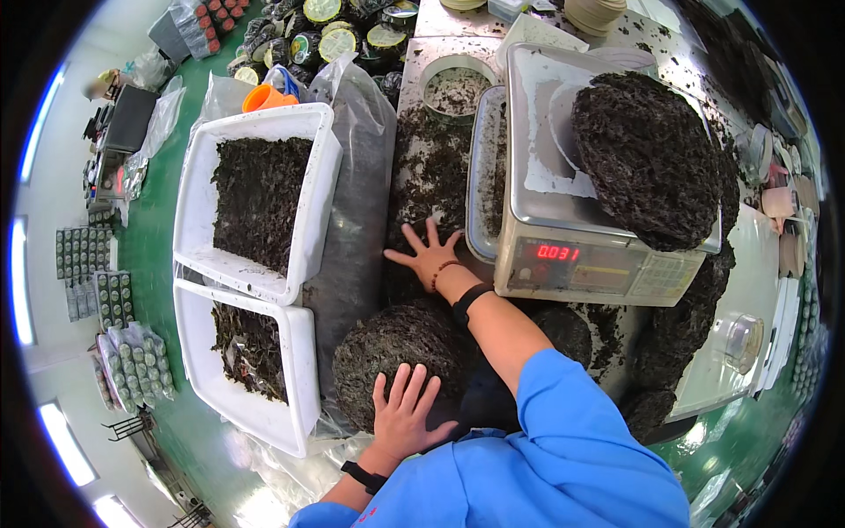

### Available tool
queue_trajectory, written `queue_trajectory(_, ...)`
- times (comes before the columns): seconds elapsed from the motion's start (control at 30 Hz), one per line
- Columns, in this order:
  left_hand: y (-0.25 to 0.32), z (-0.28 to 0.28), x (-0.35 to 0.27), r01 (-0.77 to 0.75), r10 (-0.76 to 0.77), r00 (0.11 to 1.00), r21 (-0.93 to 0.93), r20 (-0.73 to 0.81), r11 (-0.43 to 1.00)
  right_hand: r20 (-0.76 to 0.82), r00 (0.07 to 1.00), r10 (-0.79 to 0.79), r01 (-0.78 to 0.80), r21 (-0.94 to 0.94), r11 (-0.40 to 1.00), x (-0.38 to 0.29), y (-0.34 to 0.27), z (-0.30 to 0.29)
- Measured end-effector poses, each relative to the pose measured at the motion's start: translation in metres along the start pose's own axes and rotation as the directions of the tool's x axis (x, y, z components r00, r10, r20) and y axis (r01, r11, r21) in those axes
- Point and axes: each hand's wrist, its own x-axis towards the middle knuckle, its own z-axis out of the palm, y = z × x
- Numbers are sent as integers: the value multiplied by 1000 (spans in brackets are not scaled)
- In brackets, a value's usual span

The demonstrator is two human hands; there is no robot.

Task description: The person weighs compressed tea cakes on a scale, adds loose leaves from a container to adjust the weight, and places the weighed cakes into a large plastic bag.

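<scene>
A round cake of dark dried seaweed [370,346] lies before me at the table's near edge. Flat on top of it rests my left hand [410,412], fingers apart, gripping nothing. Farther forward, my right hand [430,254] is spread palm down over a dark surface strewn with seaweed crumbs [432,165]. A bead bracelet and a black band circle that wrist. Just right of it stands a metal weighing scale [548,132] with lit red digits. A large dried seaweed cake [650,158] lies on its pan, overhanging the right side.
Left of the table, two white plastic tubs [254,287] hold dark seaweed sheets. An orange cup [267,98] stands behind them. A clear ring [455,86] with crumbs sits beyond my right hand. Wrapped round packs [337,43] are heaped at the back. Clear round containers [738,340] stand right.
</scene>
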Motion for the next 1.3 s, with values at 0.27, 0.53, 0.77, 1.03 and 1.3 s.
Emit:
queue_trajectory(0.27,-2,11,-14,-11,12,997,17,-75,1000,-170,941,-291,233,-295,927,-12,15,62)
queue_trajectory(0.53,4,8,-11,23,-21,995,28,-99,999,-720,685,-112,136,-25,990,-97,-17,31)
queue_trajectory(0.77,14,-21,34,116,-115,986,5,-124,993,-875,470,-115,70,-92,993,-266,-12,-108)
queue_trajectory(1.03,33,-45,70,75,-89,974,-77,-208,994,-847,527,68,-122,4,993,-325,135,-202)
queue_trajectory(1.3,74,-99,222,-239,37,909,-446,-416,863,-841,111,530,224,541,811,-374,193,-143)
